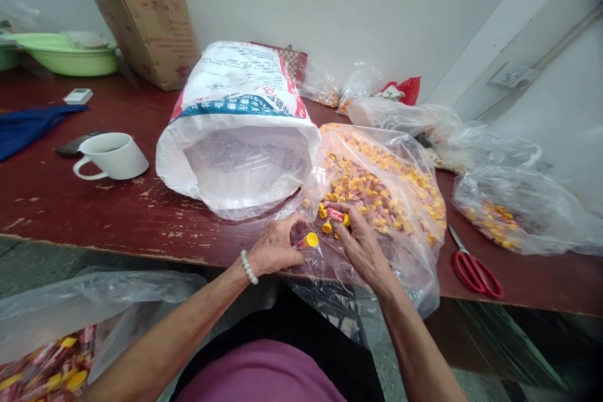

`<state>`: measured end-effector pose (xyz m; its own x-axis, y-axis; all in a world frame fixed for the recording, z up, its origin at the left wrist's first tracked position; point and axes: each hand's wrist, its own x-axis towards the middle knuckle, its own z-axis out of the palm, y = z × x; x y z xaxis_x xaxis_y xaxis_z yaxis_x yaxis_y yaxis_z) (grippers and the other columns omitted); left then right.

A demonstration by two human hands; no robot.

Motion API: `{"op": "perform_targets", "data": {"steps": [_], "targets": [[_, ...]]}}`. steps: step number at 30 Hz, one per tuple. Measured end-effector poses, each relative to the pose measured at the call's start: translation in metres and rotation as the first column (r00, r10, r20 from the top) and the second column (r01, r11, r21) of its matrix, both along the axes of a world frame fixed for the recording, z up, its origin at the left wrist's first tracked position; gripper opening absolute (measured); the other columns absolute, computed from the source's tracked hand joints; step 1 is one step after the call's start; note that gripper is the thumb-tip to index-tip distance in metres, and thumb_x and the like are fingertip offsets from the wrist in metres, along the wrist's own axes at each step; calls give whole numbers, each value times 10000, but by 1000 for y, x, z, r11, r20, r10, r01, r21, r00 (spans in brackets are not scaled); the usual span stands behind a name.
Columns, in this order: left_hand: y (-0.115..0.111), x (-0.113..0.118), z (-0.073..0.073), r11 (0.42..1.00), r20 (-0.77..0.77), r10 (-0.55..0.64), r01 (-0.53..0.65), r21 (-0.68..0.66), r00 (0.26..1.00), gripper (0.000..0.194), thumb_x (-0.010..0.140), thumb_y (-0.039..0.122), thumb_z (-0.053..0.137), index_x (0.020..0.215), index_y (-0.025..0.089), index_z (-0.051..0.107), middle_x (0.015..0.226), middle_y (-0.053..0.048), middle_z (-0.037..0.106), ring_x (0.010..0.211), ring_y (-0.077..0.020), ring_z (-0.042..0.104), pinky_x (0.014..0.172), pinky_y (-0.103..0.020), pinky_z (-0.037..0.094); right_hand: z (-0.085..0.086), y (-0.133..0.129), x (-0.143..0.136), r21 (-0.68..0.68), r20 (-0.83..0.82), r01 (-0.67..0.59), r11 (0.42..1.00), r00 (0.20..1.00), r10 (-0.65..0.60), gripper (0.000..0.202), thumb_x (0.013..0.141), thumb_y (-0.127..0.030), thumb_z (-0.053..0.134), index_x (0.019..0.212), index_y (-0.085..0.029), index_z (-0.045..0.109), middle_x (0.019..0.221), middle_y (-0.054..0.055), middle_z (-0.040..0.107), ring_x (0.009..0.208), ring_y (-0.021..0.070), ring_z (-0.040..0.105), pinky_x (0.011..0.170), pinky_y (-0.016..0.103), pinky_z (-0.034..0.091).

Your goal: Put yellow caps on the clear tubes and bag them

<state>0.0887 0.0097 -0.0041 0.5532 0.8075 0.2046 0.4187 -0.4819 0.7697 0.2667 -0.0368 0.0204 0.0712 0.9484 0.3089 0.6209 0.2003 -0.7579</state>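
My left hand point(277, 245), with a beaded bracelet at the wrist, is closed around a small tube with a yellow cap point(309, 240). The cap end points to the right. Pinched in my right hand point(357, 240) is a small red-and-white tube with a yellow end point(335, 213), held over the mouth of a clear plastic bag point(414, 276). Many similar yellow-capped tubes point(372, 198) lie heaped in that bag. Left of it, a white woven sack point(245, 81) lies on its side with its mouth facing me.
Red-handled scissors point(477, 273) lie to the right, near a bag of more tubes point(504, 220). A white mug point(113, 157) stands at the left, before a cardboard box point(155, 25) and a green basin point(70, 59). Below the table's front edge, another bag holds capped tubes point(51, 367).
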Motion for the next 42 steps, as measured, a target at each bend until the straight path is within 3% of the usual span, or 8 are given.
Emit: {"op": "perform_targets", "data": {"steps": [10,15,18,22,24,30,37,42], "targets": [[-13,1,3,985,52,-156,151,78,986,433,627,177,635,1058,152,595,980,-44,660,864,-192,605,780,-298,463,14,-23,-12,-70,650,-204,976,733,200,456,807,-116,438,1258,-183,449,951,93,482,805,205,488,686,339,464],[-14,-1,-1,992,74,-122,119,38,990,499,628,160,624,1123,168,566,1080,-46,651,946,-199,607,856,-312,461,15,-25,-4,47,384,-251,967,898,214,729,678,21,389,1365,-180,254,1125,115,451,902,181,495,812,354,470],[-16,-2,-2,995,70,-102,103,0,992,491,622,150,621,1110,173,569,1049,-32,656,906,-183,608,827,-294,461,9,-30,-7,142,220,-137,980,970,104,639,616,56,360,1186,-226,428,1113,76,464,955,172,503,854,354,461],[-22,1,-3,991,95,-126,129,-26,988,379,612,107,597,985,176,600,929,-5,652,822,-156,592,745,-257,454,-4,-37,-17,94,181,-232,968,960,213,601,517,67,336,997,-236,535,1102,56,475,1082,185,480,921,379,435],[-23,1,-5,992,114,-116,121,-44,987,390,594,73,571,969,176,598,904,2,645,801,-145,586,725,-242,451,-8,-37,-13,70,146,-227,971,966,216,587,546,54,347,1005,-244,559,1114,53,484,1074,181,494,904,370,445],[-14,-9,-13,997,89,-8,14,-70,996,473,567,48,536,1023,157,595,1003,-32,633,912,-180,584,844,-290,455,-23,-18,30,79,124,272,959,952,-280,185,780,-188,460,929,-208,567,868,40,567,703,167,540,667,337,468],[-13,-5,-16,995,134,-54,65,-78,989,528,566,53,535,1075,176,602,1094,-38,622,991,-189,571,902,-303,436,-63,6,30,45,306,303,952,903,-302,185,779,-360,556,822,-180,559,837,81,592,794,222,547,735,387,454],[-12,-5,-14,994,91,-79,85,-69,993,509,570,55,539,1060,175,609,1030,-30,640,909,-176,582,825,-286,449,-37,-10,27,25,192,306,952,933,-305,207,841,-320,487,942,-160,568,814,62,617,680,168,557,639,326,471]]}}
